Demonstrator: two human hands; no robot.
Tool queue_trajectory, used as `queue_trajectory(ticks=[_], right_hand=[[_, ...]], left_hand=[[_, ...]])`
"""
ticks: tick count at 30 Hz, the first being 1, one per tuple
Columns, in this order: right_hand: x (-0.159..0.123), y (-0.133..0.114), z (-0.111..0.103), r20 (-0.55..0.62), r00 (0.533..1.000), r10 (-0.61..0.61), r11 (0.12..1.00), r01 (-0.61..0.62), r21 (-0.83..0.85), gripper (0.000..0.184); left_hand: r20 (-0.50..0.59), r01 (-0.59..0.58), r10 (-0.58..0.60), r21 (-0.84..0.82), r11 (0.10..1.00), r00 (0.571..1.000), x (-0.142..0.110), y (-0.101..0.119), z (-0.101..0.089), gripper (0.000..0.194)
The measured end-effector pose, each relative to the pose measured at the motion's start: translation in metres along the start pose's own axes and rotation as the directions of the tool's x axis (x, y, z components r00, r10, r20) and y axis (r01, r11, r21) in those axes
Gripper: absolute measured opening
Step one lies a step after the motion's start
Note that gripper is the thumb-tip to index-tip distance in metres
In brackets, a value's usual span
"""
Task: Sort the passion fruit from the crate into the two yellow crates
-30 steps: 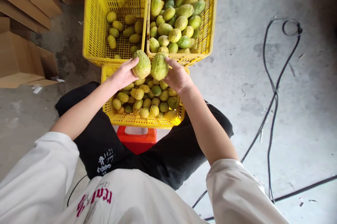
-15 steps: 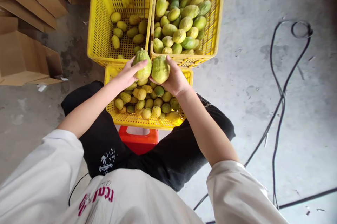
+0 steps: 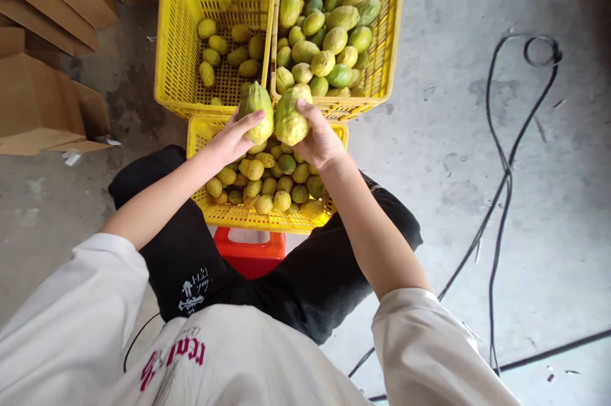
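Observation:
Both of my hands are raised over the front yellow crate, each holding a green-yellow fruit that looks like a papaya. My left hand (image 3: 238, 132) grips the left papaya (image 3: 256, 112), its narrow end pointing up and away from me. Around the right papaya (image 3: 291, 116) my right hand (image 3: 322, 137) is closed, thumb over its upper side. The two fruits are side by side, almost touching. Beneath them, the front crate (image 3: 272, 221) holds many smaller yellow and green fruits (image 3: 255, 169). Parts of both hands' fingers are hidden behind the held fruits.
Behind stand two more yellow crates: the left crate (image 3: 179, 43) has a few fruits on its bottom, the right crate (image 3: 392, 43) is heaped. A red stool (image 3: 251, 258) is between my legs. Cardboard boxes (image 3: 42, 100) lie left; black cable (image 3: 496, 202) loops over the floor (image 3: 443, 139) right.
The right papaya has been turned in my right hand, and it sits slightly higher. My left hand keeps its hold. The whole view has shifted a little.

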State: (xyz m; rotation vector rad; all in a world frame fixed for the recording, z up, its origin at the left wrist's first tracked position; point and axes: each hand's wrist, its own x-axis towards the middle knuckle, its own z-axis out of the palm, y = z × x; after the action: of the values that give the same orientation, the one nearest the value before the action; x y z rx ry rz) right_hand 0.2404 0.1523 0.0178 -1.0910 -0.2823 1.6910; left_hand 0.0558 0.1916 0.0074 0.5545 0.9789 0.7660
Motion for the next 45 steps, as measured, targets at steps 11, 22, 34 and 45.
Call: queue_trajectory(ticks=[11, 22, 34, 45], right_hand=[[0.009, 0.004, -0.010, -0.028, 1.000, -0.011, 0.999, 0.012, 0.038, 0.044], [0.002, 0.001, -0.005, 0.058, 0.997, -0.052, 0.999, 0.052, -0.004, 0.040], [0.011, 0.019, -0.027, 0.124, 0.989, -0.086, 0.994, 0.094, -0.061, 0.056], [0.016, 0.003, -0.040, 0.068, 0.998, -0.015, 0.997, 0.009, 0.075, 0.048]], left_hand=[[-0.010, 0.088, -0.088, -0.013, 0.996, 0.996, -0.005, 0.013, 0.007, 0.046], [0.005, 0.058, -0.058, 0.047, 0.997, 0.998, -0.006, 0.019, 0.005, 0.033], [-0.017, 0.049, -0.048, 0.059, 0.997, 0.999, -0.002, 0.012, 0.004, 0.032], [0.072, 0.027, -0.026, -0.006, 1.000, 0.997, 0.005, 0.013, -0.008, 0.051]])
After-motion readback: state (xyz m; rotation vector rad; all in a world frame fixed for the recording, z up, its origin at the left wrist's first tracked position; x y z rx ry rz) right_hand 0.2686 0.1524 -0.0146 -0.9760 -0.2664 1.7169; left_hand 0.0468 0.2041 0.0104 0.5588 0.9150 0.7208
